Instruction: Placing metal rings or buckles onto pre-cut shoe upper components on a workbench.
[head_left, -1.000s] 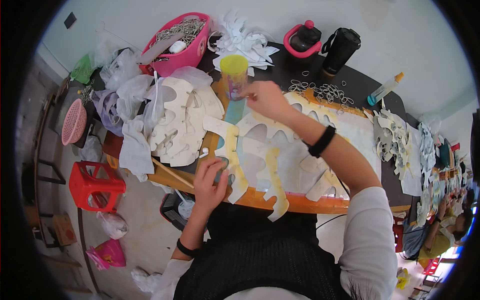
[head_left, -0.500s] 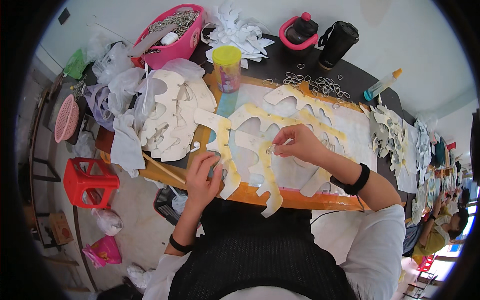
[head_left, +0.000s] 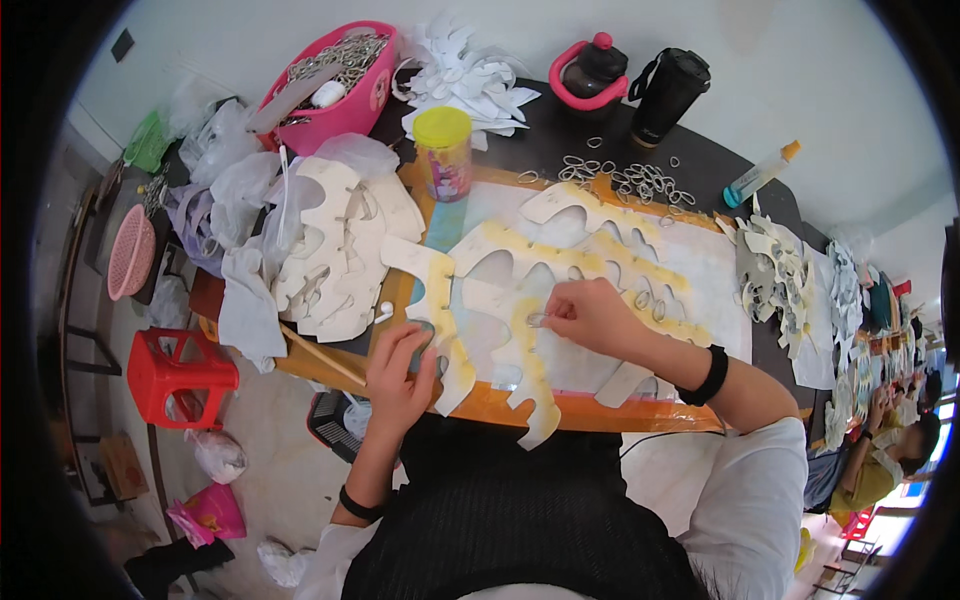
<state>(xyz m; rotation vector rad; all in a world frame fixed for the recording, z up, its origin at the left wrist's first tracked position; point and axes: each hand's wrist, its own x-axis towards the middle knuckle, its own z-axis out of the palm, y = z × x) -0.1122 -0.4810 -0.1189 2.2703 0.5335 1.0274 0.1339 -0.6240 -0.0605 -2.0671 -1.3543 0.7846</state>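
Observation:
My right hand pinches a small oval metal ring between thumb and fingertips. It holds the ring against the edge of a white cut-out piece with yellowish smears, whose tail hangs over the table's front edge. To the left, my left hand has its fingers bent and apart. Its fingertips rest beside another curved, yellow-smeared cut-out; a small greyish spot at the fingertips is too small to make out. More such cut-outs lie overlapping in the middle, with a few rings on them.
Loose metal rings lie at the back, near a yellow-lidded jar. Behind stand a pink basket of metal parts, a black flask and a glue bottle. Stacked white cut-outs sit left; a red stool stands on the floor.
My right hand has brought the ring slightly left and down onto the cut-out's edge, its fingers closing more tightly. My left hand stays nearly in place. The whole view has shifted slightly.

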